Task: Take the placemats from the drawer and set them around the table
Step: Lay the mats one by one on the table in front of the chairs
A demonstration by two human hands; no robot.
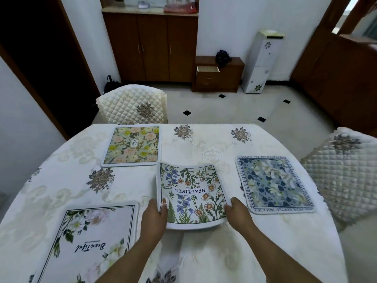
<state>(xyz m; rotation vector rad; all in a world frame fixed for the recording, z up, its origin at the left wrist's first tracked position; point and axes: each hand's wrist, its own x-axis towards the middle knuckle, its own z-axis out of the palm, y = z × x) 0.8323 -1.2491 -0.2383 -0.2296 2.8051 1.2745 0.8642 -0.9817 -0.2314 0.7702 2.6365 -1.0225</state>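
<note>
Both hands hold a wildflower placemat (191, 193) printed "BEAUTIFUL" over the middle of the white table (204, 252). My left hand (156, 214) grips its near left corner and my right hand (237, 212) its near right corner; the mat sags between them. Three other placemats lie flat on the tablecloth: a yellow and pink floral one (132, 146) at the far left, a blue floral one (274, 184) at the right, and a white "Beautiful" one (89, 244) at the near left. The small wooden cabinet's top drawer (208, 69) stands open across the room.
Quilted chairs stand at the table's far left (132, 105) and right (342, 176). A brown wall cabinet (151, 45) and a white floral water dispenser (262, 62) line the far wall. Tiled floor lies between table and cabinets.
</note>
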